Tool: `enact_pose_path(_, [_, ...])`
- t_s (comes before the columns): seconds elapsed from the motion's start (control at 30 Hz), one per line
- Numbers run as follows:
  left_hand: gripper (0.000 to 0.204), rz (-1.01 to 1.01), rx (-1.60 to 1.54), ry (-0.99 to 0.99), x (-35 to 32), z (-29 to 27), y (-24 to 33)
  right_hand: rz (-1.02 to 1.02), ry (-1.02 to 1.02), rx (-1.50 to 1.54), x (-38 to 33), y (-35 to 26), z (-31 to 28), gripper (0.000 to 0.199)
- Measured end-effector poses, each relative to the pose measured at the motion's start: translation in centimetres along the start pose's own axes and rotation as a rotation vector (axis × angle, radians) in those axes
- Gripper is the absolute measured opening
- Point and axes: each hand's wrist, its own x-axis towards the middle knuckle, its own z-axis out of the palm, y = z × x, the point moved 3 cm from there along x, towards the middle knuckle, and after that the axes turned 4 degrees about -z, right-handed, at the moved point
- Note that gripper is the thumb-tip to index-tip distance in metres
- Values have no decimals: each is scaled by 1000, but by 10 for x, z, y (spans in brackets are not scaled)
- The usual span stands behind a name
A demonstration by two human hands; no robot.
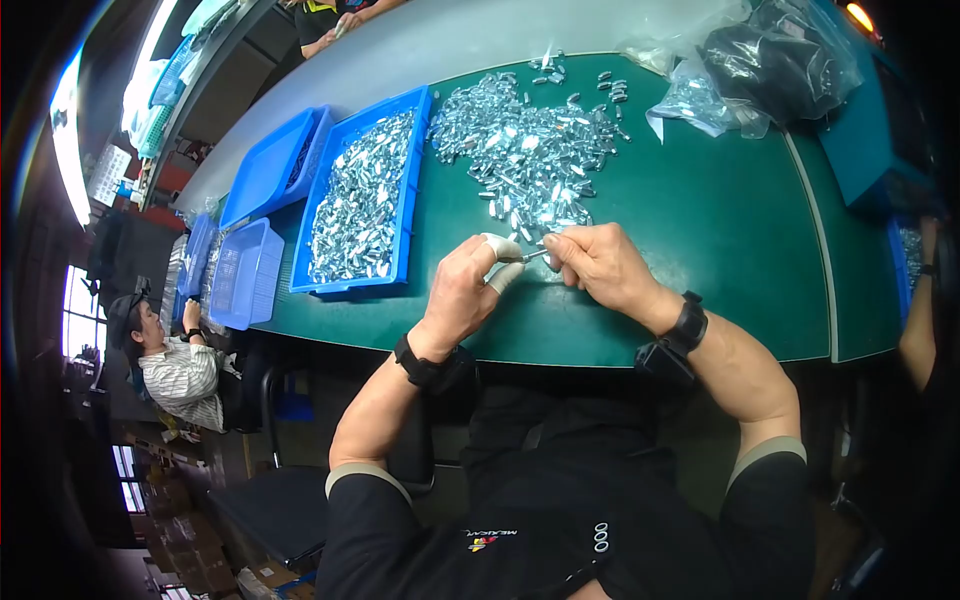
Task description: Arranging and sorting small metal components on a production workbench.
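My left hand [466, 288], with white covers on its thumb and forefinger, pinches a small slim metal part [534, 256]. From the other side my right hand [610, 268] has its bare fingertips closed at the far end of the same part. Both hands meet just above the near part of the green table mat [700, 230]. Beyond them spreads a loose pile of small shiny metal parts [530, 140]. The exact form of the held part is too small to make out, and fingers cover its ends.
Left of the pile stands a blue tray [403, 240] full of similar metal pieces. Further left are blue bins [250, 272] and a tilted blue tray [262, 170]. Plastic bags [770, 65] lie at the back right. Other people sit at the left, far side and right edge.
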Motion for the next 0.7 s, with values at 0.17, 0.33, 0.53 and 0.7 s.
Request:
enact_pose_path(0.17, [19, -41, -77, -14, -1, 12, 3, 52, -87, -49, -5, -1, 5, 43])
enact_pose_path(0.33, [18, -23, -66, -8, -2, 8, 2, 21, -68, -33, -4, -7, -4, 43])
enact_pose_path(0.53, [18, -178, 127, 199, -14, -62, -44, 155, 86, 27, -5, 15, -68, 38])
enact_pose_path(0.7, [23, -245, 354, 337, -18, -118, -91, 203, 120, -147, -29, 32, -106, 31])
